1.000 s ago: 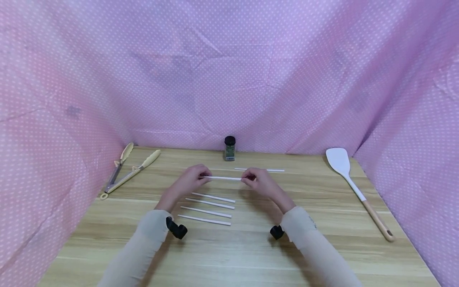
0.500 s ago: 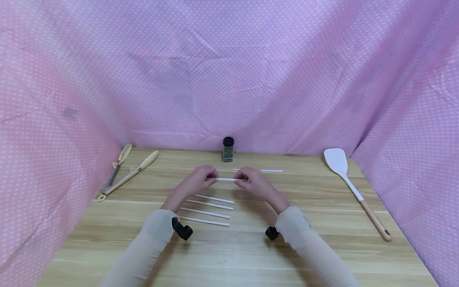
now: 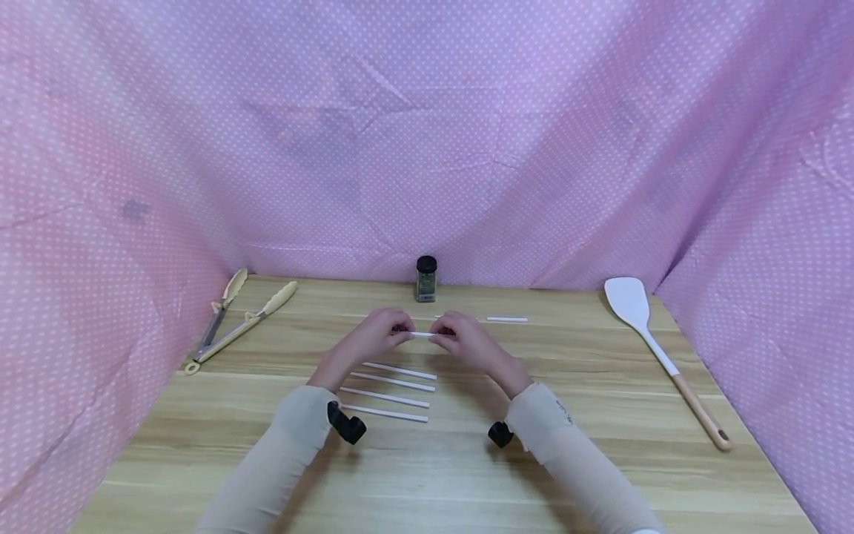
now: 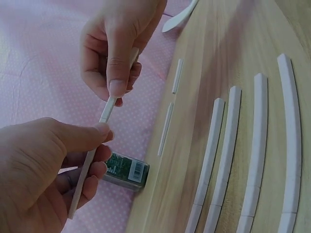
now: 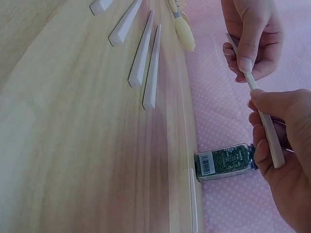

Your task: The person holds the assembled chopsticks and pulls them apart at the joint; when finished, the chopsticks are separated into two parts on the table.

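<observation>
A slim white stick, chopstick-like and crossed by a seam, is held raised above the table between both hands. My left hand pinches its left part between thumb and fingers. The right part is pinched by my right hand, whose fingertips stand only a short gap from the left ones. Below the left hand, several similar white sticks lie side by side on the table; seams show on them in the left wrist view. Behind the right hand lie two shorter white pieces, end to end with a gap.
A black-capped spice jar stands at the table's back edge. Spread tongs lie at the left, and a white spatula with a wooden handle lies at the right. Pink dotted cloth hangs around the wooden table.
Both hands have moved toward each other along the stick, so less of it shows between them. The sticks on the table, jar, tongs and spatula stay where they were.
</observation>
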`<state>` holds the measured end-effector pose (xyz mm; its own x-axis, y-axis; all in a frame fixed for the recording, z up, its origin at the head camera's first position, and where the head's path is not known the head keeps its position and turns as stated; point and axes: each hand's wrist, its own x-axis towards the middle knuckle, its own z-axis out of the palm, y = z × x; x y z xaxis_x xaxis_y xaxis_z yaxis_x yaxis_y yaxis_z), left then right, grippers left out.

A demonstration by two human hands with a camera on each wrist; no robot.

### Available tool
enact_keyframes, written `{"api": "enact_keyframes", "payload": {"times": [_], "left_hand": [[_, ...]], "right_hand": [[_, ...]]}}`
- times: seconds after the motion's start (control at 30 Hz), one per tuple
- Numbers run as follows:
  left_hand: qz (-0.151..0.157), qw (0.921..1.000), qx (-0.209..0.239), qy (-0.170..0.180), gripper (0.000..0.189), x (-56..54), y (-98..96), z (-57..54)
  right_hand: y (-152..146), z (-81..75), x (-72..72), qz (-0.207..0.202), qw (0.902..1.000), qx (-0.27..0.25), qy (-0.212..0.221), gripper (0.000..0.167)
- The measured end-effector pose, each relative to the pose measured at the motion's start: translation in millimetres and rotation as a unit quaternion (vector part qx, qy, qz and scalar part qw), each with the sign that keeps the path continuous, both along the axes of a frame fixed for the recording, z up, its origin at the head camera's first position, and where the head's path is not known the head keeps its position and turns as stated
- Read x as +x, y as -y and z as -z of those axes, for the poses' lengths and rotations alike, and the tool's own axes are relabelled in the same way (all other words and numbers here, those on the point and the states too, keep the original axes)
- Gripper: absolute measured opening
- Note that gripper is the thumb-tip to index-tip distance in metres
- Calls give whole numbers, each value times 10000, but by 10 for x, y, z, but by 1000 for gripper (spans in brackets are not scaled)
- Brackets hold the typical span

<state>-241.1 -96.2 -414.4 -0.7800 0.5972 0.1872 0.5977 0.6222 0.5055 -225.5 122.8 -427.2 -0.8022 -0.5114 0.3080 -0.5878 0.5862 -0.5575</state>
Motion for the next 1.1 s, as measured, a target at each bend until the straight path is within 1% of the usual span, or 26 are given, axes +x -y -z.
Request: {"api": "enact_keyframes", "payload": {"times": [0.2, 0.3, 0.43, 0.73, 0.9, 1.1], "left_hand": [[-13, 9997, 224, -9, 4, -10, -1, 20], [50, 9995, 310, -41, 4, -12, 10, 39], [149, 9991, 380, -92, 5, -29, 31, 78], [186, 9989, 391, -190, 8, -103, 75, 177], [135, 9987, 489, -101, 9, -122, 74, 153], [103, 9985, 515, 162, 9, -121, 66, 82]], "right_hand": [[-1, 17, 0, -17, 9999, -142, 6, 7], [4, 25, 3, -12, 10000, -76, -33, 6], [21, 37, 10, 4, 10000, 57, 21, 5], [40, 113, -20, -42, 9999, 148, -59, 6], [23, 97, -39, -79, 10000, -5, 40, 7], [-10, 72, -68, -175, 9998, -68, -9, 8]]}}
